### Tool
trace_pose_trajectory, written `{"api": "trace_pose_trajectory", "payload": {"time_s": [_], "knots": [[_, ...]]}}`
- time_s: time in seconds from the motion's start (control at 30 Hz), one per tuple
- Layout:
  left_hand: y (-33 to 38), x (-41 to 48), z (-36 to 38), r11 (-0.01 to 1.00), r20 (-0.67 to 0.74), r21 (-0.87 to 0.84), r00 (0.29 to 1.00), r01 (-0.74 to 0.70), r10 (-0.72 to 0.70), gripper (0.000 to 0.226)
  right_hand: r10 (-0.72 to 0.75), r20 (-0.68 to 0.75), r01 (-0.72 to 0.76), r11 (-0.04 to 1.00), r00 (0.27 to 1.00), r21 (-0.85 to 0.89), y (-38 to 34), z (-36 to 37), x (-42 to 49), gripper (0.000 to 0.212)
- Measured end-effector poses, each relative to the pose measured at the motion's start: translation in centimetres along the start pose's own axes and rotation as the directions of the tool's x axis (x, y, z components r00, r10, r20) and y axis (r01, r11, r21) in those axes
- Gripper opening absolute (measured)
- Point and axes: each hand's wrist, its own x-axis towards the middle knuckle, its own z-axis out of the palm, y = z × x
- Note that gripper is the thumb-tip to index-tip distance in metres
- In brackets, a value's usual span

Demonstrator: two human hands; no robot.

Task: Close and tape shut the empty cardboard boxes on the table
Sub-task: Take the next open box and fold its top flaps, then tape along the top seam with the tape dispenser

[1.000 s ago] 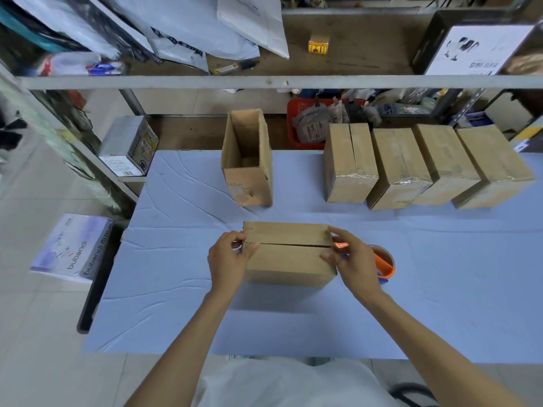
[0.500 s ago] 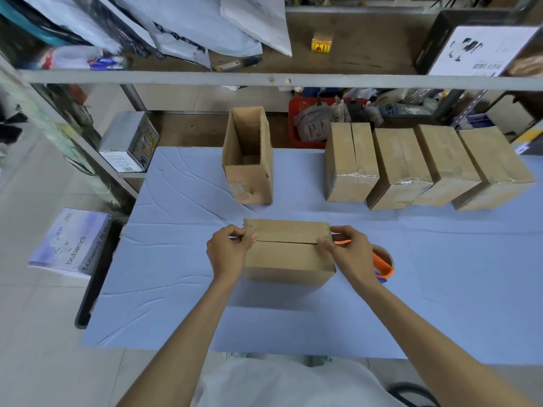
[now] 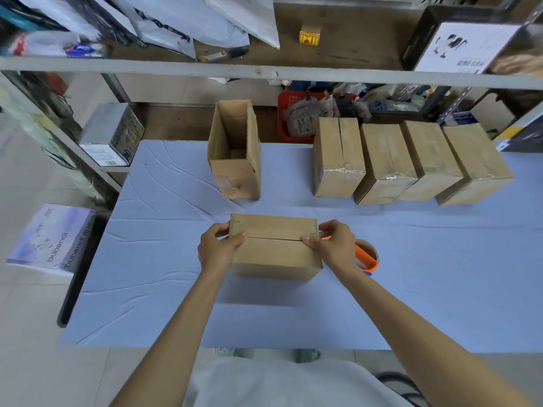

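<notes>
**Q:** Head view: what is the grip state, and where is the box?

**A:** The box [image 3: 274,248] sits on the table [image 3: 164,259] between both hands. The left hand [image 3: 219,249] pinches its left end and the right hand [image 3: 335,246] its right end, thumbs pressing the flaps shut at the seam.

**Q:** What could go wrong?

**A:** The tape roll [image 3: 365,257] lies just behind the right hand. Releasing that end to reach it likely lets the flaps spring open. The open box [image 3: 235,154] stands beyond the grip, untaped.
</notes>
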Motion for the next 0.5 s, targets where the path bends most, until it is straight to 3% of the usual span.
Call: {"api": "trace_pose_trajectory", "payload": {"time_s": [0.1,0.17,0.23,0.33,0.4,0.5], "knots": [[-0.2,0.0,-0.2,1.0,-0.019,0.001,1.0,-0.01,0.01,0.026,-0.075,0.081,0.077,0.997,0.994,-0.024,0.2,-0.8,-0.3,0.035],[-0.2,0.0,-0.3,1.0,-0.022,0.004,1.0,-0.02,0.02,0.025,-0.114,0.137,0.107,0.993,0.984,0.053,1.1,-1.5,-0.5,0.023],[-0.3,-0.1,-0.4,1.0,-0.025,-0.003,0.999,-0.02,0.02,0.025,-0.114,0.026,0.113,0.993,0.993,0.016,2.7,-2.1,-0.8,0.015],[-0.6,-0.2,-0.3,1.0,-0.02,-0.022,1.0,-0.014,0.014,0.025,-0.03,-0.152,-0.006,0.972,0.988,-0.234,6.6,-2.9,-0.4,0.023],[-0.6,-0.5,-0.2,0.999,-0.016,-0.033,1.0,-0.012,0.012,0.025,0.012,-0.094,-0.046,0.927,0.996,-0.372,9.0,-2.7,0.3,0.039],[-0.4,-0.7,0.2,0.999,-0.01,-0.035,1.0,-0.008,0.008,0.024,0.041,-0.04,-0.057,0.798,0.998,-0.6,10.1,-2.1,0.4,0.042]]}}
